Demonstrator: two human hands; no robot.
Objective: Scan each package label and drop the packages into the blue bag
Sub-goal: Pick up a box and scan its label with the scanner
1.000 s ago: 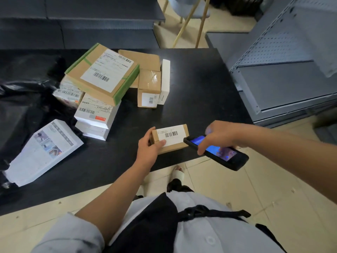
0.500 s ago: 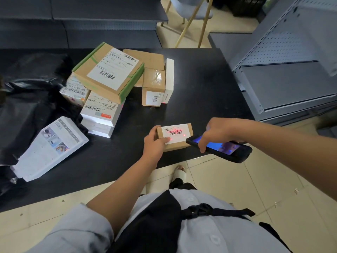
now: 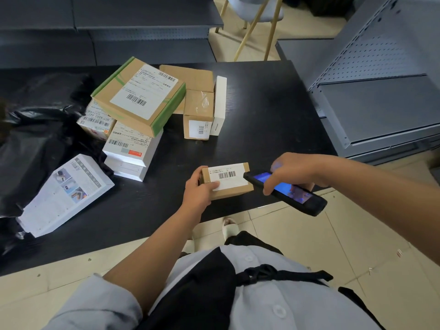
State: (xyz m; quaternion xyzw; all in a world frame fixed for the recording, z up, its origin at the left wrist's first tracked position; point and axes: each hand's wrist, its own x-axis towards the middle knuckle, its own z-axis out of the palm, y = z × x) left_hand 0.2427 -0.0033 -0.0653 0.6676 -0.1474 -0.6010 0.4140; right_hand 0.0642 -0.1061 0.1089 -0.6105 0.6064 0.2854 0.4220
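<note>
A small brown box point(image 3: 234, 192) with a white barcode label lies near the front edge of the black table point(image 3: 273, 120). My left hand point(image 3: 198, 190) grips its left end. My right hand point(image 3: 289, 170) holds a black handheld scanner point(image 3: 295, 195) with a lit blue screen, its tip just right of the label. No red light shows on the barcode. A pile of labelled packages point(image 3: 135, 101) sits further back on the table. No blue bag is in view.
A black plastic bag point(image 3: 31, 139) lies crumpled at the table's left. A white printed box point(image 3: 64, 194) rests beside it. Two brown boxes point(image 3: 198, 110) and a white box point(image 3: 219, 106) stand mid-table. Grey metal shelving point(image 3: 381, 91) is to the right, a chair point(image 3: 254, 13) behind.
The red scan light that lay on the label half a second ago is gone. Both hands, the box and the scanner stay almost where they were.
</note>
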